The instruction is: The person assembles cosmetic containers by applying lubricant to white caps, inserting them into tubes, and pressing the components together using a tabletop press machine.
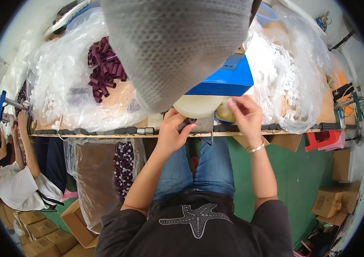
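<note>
My left hand (170, 133) is closed around a short dark maroon tube (188, 123) at the bench's front edge. The tube's open end points right, just below a pale round plate (203, 106) under a blue machine housing (232, 78). To the right, my right hand (248, 116) has its thumb and fingertips pinched together over a small yellow-rimmed tub (225, 113). Whatever sits between those fingertips is too small to make out. A grey mesh cover (177, 47) hides much of the machine.
Maroon tubes (105, 70) lie piled on clear plastic at left; small white parts (282, 81) are heaped at right. Under the bench, a plastic-lined box (98, 180) holds several capped maroon tubes (123, 171). Another person (25, 184) works at far left. A red stool (319, 140) stands right.
</note>
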Demonstrator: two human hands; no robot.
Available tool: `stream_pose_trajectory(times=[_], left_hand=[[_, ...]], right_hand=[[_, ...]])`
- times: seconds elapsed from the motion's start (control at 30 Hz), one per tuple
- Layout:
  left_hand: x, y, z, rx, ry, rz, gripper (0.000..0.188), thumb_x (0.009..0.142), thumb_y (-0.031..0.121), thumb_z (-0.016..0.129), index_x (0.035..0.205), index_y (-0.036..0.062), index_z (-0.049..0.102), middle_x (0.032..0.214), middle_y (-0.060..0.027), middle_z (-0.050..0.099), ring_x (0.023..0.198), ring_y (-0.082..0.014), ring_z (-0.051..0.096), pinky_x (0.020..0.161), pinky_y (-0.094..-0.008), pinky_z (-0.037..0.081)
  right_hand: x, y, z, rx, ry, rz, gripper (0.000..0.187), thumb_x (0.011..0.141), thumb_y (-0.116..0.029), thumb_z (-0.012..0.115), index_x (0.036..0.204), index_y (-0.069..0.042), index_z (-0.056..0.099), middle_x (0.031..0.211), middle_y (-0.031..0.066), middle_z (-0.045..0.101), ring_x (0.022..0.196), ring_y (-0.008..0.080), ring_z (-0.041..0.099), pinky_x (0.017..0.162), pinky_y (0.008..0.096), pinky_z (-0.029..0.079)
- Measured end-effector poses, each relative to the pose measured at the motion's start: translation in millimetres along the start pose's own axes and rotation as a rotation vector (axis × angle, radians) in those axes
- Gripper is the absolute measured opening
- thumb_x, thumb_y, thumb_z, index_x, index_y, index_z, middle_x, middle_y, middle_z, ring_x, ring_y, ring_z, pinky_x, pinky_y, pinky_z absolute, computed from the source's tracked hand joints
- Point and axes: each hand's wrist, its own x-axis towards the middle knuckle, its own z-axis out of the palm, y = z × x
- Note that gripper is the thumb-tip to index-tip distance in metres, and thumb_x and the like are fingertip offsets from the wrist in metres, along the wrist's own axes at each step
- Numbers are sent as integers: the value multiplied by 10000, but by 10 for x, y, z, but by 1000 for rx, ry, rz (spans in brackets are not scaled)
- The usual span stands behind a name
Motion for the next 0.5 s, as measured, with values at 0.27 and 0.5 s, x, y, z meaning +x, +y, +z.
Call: stream_pose_trajectory(times=[0.27,0.5], left_hand=[[5,-25,19,-2,8,17,321,708,8,712,1026,18,664,957,-111,658,947,-293,561,842,-381,456],[-5,-9,-4,7,6,-42,315,719,10,709,1032,34,677,1056,-140,641,1041,-321,603,854,-378,476]], right_hand=[[-152,-233,652,565,-124,155,221,777,9,746,972,34,644,816,7,651,715,43,596,629,179,482],[-200,-89,658,361,-161,39,273,729,-55,799,941,6,638,757,-14,608,643,28,516,588,164,422]])
